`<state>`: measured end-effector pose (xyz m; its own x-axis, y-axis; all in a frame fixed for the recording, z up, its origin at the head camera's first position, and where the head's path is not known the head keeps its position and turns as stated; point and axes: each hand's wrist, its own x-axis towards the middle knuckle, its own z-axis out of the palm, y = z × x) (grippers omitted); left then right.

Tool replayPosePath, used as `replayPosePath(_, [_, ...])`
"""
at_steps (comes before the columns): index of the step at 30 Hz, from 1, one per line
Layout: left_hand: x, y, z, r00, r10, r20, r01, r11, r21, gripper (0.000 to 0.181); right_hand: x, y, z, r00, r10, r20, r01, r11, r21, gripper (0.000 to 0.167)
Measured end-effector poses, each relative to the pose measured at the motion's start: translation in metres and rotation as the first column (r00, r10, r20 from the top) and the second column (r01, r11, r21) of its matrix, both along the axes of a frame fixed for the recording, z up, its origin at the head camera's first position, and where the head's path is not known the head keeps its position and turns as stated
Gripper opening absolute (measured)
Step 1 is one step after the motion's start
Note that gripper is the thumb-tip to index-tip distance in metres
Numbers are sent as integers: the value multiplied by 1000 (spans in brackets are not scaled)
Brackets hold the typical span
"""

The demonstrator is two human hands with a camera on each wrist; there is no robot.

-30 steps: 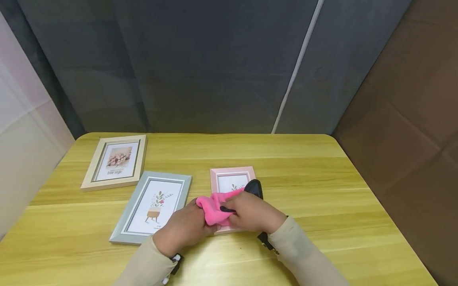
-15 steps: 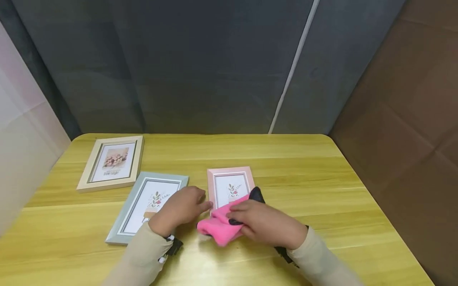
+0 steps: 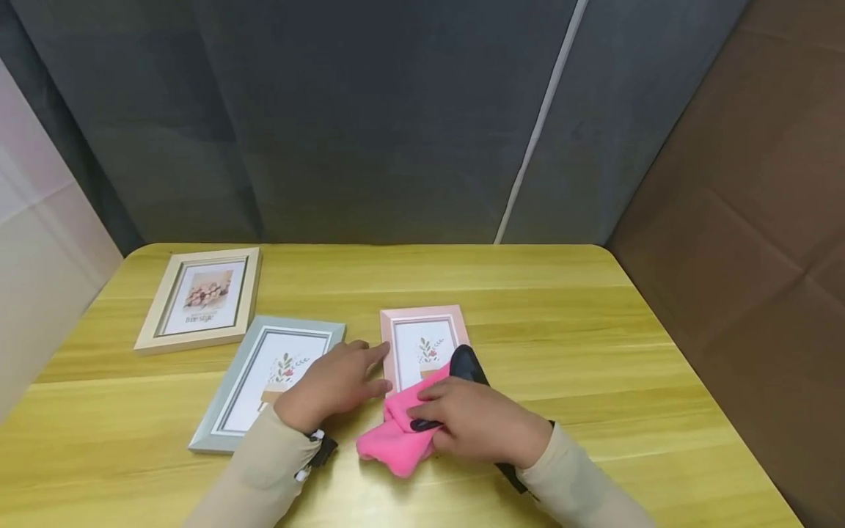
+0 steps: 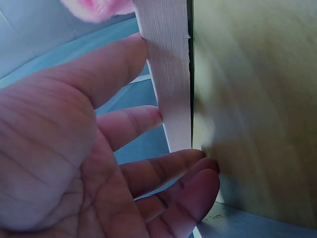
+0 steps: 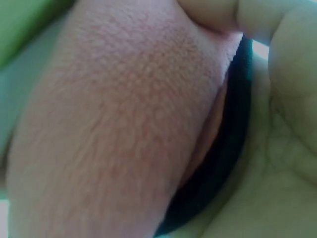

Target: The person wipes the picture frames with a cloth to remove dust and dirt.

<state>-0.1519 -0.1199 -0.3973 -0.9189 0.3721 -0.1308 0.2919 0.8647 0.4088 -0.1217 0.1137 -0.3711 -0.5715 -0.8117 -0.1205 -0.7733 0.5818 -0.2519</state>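
Note:
A pink picture frame point(image 3: 422, 314) lies face up on the table, a plant drawing behind its pane. Beside its left edge, my left hand point(image 3: 339, 385) touches the frame with thumb and index finger; the left wrist view shows the fingers point(image 4: 131, 121) fairly straight against the frame's side. My right hand point(image 3: 485, 422) grips a bunched pink plush cloth point(image 3: 396, 444) with black edging, which covers the frame's lower part. Filling the right wrist view are the fluffy cloth point(image 5: 114, 119) and its black border, pinched by the fingers. The frame's lower edge is hidden.
A grey-blue picture frame point(image 3: 227, 381) lies left of the pink one, partly under my left forearm. Farther back on the left is a cream picture frame point(image 3: 158, 301). The wooden table point(image 3: 561, 315) ends at a dark curtain point(image 3: 363, 125).
My left hand has let go of the cloth and moved left to the pink frame's side. The right hand has drawn the cloth down toward the frame's lower part, uncovering more of the picture.

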Motion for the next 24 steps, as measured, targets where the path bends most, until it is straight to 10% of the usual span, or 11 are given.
replayPosePath(9, [1, 1, -2, 1000, 7, 2, -7, 1000, 13, 62, -23, 28, 5, 986, -158, 49, 160, 986, -43, 15])
replayPosePath(24, [0, 2, -1, 1000, -1, -27, 0, 1000, -28, 48, -1, -6, -8, 994, 69, -86, -71, 997, -15, 43])
